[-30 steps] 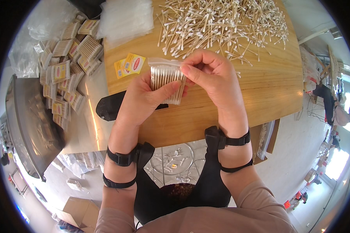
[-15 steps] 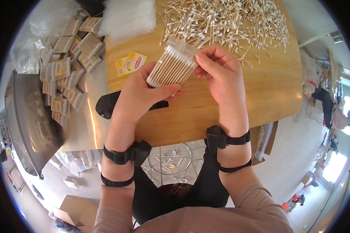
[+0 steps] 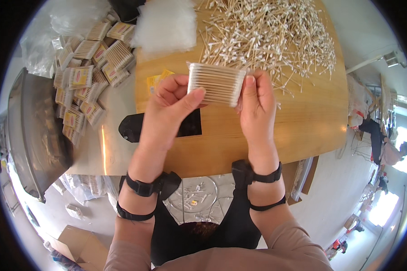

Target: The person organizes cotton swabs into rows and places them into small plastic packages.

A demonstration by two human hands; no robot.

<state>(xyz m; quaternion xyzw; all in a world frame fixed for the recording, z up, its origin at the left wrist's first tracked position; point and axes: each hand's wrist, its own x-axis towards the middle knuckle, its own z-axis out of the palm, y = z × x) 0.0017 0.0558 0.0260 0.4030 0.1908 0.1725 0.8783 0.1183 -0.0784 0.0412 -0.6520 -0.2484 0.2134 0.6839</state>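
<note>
A clear bag of cotton swabs is held up over the wooden table, its sticks lying nearly level side by side. My left hand grips the left end, thumb across the front and fingers behind. At the right end, the thumb and fingers of my right hand pinch the bag's edge. Yellow printed cards lie on the table behind my left hand, partly covered by it. Beyond the bag spreads a big heap of loose cotton swabs.
Packed bags of swabs are piled at the left beside a grey plastic bin. A stack of clear empty bags lies at the far edge of the wooden table. A flat black piece rests under my left wrist.
The bag of swabs has turned from slanted to nearly level and moved slightly right. My right hand has shifted down along its right end, still pinching it.
</note>
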